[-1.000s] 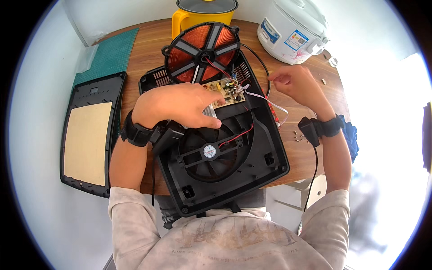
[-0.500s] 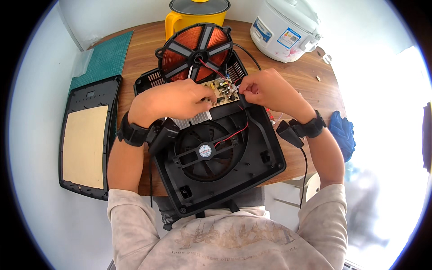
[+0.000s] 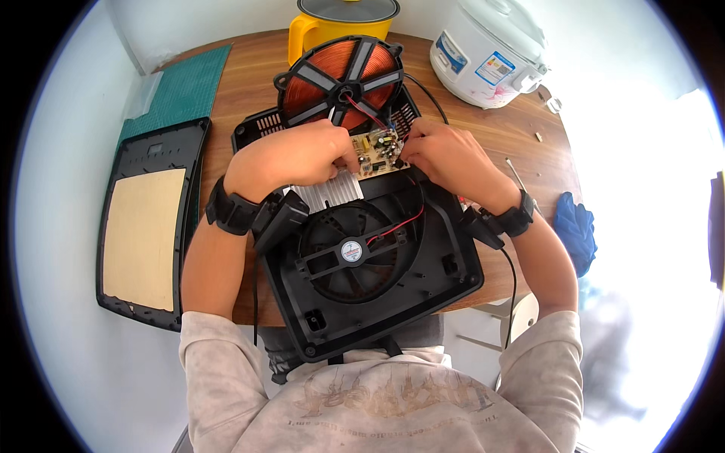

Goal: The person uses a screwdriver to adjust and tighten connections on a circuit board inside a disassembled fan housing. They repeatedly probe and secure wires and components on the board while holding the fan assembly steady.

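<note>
A black cooker base [image 3: 423, 279] with a round fan [image 3: 351, 251] lies open on the wooden table [image 3: 249, 83]. At its far edge sits a small tan circuit board [image 3: 380, 149] beside a ribbed metal heat sink [image 3: 328, 192]. My left hand [image 3: 298, 155] grips the board's left edge. My right hand [image 3: 445, 155] pinches the board's right edge. Behind the board stands a copper induction coil [image 3: 340, 75] in a black spoked frame, with red and black wires running down to the board. Both wrists wear black bands.
A black top panel with a tan glass plate [image 3: 143, 226] lies at the left, partly over a green cutting mat [image 3: 177, 94]. A yellow pot [image 3: 332, 23] and a white rice cooker [image 3: 487, 49] stand at the back. A blue cloth [image 3: 574, 230] lies at the right.
My right hand came in from the right side of the table and took the board's right edge. My left hand stayed on the board.
</note>
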### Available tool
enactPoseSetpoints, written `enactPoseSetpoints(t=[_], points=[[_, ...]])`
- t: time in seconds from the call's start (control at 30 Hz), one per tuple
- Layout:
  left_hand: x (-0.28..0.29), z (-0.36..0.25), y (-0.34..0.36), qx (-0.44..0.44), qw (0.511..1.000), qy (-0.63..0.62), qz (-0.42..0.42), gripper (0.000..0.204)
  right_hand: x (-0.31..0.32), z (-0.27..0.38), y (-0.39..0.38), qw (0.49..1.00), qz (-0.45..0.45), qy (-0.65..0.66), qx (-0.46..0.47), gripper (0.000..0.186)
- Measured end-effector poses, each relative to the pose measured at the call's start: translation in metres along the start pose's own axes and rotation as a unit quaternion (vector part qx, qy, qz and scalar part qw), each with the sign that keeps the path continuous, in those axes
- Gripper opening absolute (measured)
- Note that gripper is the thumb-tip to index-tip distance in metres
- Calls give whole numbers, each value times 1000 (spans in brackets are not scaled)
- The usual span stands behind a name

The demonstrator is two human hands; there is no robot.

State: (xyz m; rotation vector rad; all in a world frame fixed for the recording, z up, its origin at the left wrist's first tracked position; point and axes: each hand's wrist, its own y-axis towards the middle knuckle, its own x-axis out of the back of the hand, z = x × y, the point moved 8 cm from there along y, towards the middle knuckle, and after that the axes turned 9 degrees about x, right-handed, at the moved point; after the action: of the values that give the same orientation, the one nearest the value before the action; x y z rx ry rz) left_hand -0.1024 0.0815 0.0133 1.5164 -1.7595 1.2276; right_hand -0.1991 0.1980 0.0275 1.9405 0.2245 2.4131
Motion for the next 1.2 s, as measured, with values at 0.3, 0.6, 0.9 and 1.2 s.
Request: enactPoseSetpoints(t=[0.3, 0.6, 0.9, 1.2], points=[[-1, 1, -1, -11, 1000, 4, -14, 34, -4, -15, -4, 998, -15, 32, -50, 8], [-1, 4, 1, -1, 1000, -14, -9, 32, -8, -16, -3, 999, 0, 31, -34, 8], [-1, 3, 1, -13, 1000, -15, -16, 31, -7, -15, -2, 1000, 2, 27, -2, 8], [1, 4, 0, -28, 998, -20, -47, 27, -9, -19, -1, 999, -6, 44, 12, 10]])
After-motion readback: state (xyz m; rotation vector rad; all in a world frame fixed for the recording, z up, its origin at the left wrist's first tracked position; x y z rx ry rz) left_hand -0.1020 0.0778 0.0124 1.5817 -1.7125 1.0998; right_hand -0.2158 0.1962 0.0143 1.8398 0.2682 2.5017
